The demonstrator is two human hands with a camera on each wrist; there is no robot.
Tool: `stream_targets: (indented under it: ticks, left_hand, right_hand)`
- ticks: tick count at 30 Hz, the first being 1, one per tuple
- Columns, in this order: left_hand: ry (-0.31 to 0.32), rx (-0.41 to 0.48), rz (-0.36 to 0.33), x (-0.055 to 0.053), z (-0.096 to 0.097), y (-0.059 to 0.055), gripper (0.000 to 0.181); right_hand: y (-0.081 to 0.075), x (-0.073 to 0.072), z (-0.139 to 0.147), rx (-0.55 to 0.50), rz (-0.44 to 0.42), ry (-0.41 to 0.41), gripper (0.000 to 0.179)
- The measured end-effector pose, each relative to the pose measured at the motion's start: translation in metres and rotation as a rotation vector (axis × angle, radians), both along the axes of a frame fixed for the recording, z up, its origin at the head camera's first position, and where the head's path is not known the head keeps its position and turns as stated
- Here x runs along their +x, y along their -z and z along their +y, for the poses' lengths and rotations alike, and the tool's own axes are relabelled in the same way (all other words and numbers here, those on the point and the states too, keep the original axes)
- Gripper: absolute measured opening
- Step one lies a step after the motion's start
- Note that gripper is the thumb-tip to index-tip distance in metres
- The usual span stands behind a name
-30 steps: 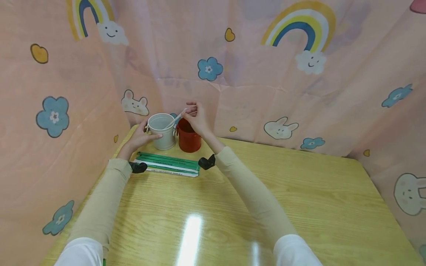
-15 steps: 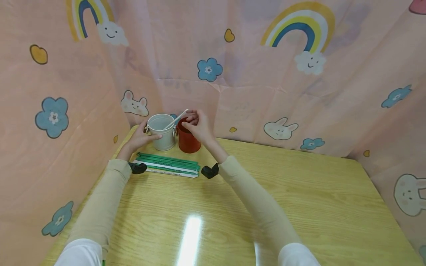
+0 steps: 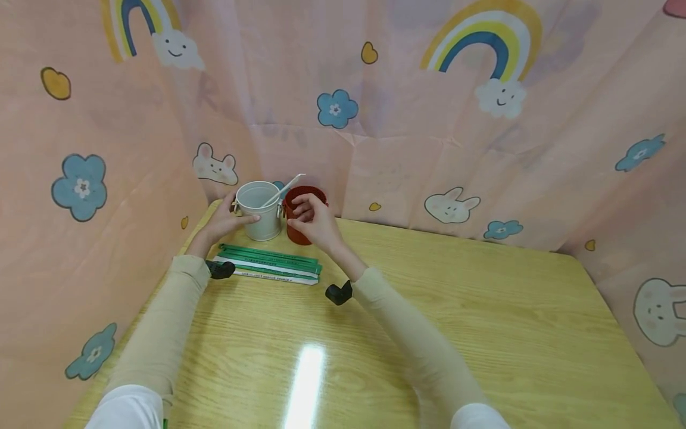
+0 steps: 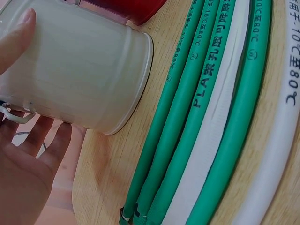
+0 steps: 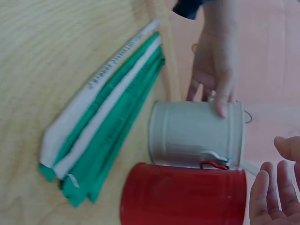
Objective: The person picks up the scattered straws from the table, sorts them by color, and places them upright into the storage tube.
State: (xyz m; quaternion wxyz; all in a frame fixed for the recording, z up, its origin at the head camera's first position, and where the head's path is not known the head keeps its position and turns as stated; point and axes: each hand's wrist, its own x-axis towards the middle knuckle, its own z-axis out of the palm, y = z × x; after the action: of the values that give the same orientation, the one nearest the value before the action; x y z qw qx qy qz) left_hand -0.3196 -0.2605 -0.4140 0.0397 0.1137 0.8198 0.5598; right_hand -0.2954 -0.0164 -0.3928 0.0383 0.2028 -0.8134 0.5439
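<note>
A small white metal bucket (image 3: 266, 226) stands upright at the table's back left corner. My left hand (image 3: 221, 224) holds its side, thumb across the front and fingers round the left. A white straw (image 3: 284, 190) leans in this bucket, its upper end sticking out over the rim toward the right. Touching or nearly touching the white bucket is a red bucket (image 5: 183, 194). In front of it hovers my right hand (image 3: 319, 230), its fingers loosely bent and nothing held; in the right wrist view the fingers (image 5: 258, 192) are apart from the straw.
Several wrapped straws (image 4: 187, 140), green and white, lie side by side on the wooden table (image 3: 482, 316) in front of the buckets. A pink printed curtain (image 3: 396, 167) hangs behind and along both sides. Black wrist devices (image 3: 339, 293) sit by both hands.
My right hand has let go of the white straw and drawn back down toward me, in front of the red bucket. The straw stays leaning in the white bucket. My left hand keeps its place.
</note>
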Motion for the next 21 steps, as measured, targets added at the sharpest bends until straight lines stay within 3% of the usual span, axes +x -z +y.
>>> stream_targets:
  ticks: [11, 21]
  left_hand:
    - [0.000, -0.006, 0.012, -0.002, -0.001, 0.001, 0.084]
    - [-0.018, -0.026, 0.016, -0.021, -0.010, 0.026, 0.090]
  right_hand:
    - [0.025, 0.010, 0.001, 0.057, -0.070, -0.069, 0.041]
    - [0.041, 0.021, 0.003, 0.170, -0.184, -0.152, 0.048]
